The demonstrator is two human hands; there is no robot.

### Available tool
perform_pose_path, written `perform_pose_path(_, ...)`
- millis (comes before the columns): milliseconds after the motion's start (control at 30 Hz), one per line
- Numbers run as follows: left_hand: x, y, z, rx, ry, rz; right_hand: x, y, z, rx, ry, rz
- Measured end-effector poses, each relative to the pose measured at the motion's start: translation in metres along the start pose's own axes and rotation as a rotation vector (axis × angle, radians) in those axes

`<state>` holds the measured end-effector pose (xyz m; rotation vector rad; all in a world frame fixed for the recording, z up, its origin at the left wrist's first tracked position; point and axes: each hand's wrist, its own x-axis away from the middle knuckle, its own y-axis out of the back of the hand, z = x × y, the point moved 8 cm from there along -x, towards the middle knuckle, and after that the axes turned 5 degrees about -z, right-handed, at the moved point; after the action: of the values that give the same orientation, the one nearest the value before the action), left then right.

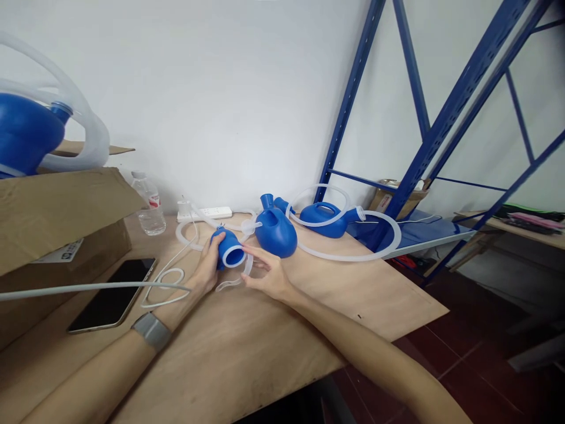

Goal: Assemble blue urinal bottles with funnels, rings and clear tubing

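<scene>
My left hand point(210, 259) is wrapped around a blue plastic funnel-shaped cup point(227, 244). The cup's white-rimmed mouth faces down and toward me. My right hand point(268, 274) is beside that mouth, thumb and fingers apart, with a fingertip at the rim. A clear bent strip or thin tube point(248, 266) passes between its thumb and fingers; whether they touch it is hard to make out. Just behind stands a blue plastic urinal bottle point(276, 234) with a handle opening. Farther right lies another blue bottle point(324, 221), a looped translucent hose point(371, 257) at its neck.
On the left are a cardboard box point(66, 206) with a blue bottle point(29, 129) on top, a phone point(112, 294), a white cable point(168, 268) and a water bottle point(150, 206). A power strip point(212, 213) lies by the wall. Blue shelving point(424, 141) stands right of the table.
</scene>
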<state>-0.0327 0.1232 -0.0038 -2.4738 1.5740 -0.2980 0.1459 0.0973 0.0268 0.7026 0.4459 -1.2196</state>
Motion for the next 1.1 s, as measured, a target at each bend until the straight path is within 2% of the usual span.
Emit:
perform_pose_path(100,-0.009,0.015,-0.008,-0.142,-0.107,0.030,-0.005,0.007,-0.012,0.076,0.027,0.084)
perform_pose_path(233,-0.016,0.039,-0.017,-0.322,-0.257,0.009,-0.005,0.017,-0.039,0.420,0.002,0.238)
perform_pose_path(300,-0.016,0.043,-0.016,-0.359,-0.282,0.009,-0.004,0.021,-0.041,0.519,-0.011,0.225)
perform_pose_path(367,-0.015,0.041,-0.014,-0.364,-0.270,0.005,-0.004,0.019,-0.028,0.545,0.053,0.151)
perform_pose_path(467,-0.008,0.034,-0.011,-0.342,-0.250,-0.030,-0.003,0.004,0.005,0.471,0.152,0.047)
perform_pose_path(600,0.007,0.025,-0.012,-0.281,-0.294,-0.097,0.000,-0.017,0.026,0.322,0.116,0.018)
perform_pose_path(767,0.015,0.017,-0.005,-0.259,-0.239,-0.066,0.003,-0.023,0.024,0.330,0.109,0.073)
perform_pose_path(933,0.013,0.017,0.001,-0.292,-0.209,-0.024,0.003,-0.016,0.012,0.321,0.077,0.023)
perform_pose_path(1100,0.016,0.016,-0.001,-0.267,-0.210,0.013,0.002,-0.019,0.015,0.345,0.126,0.020)
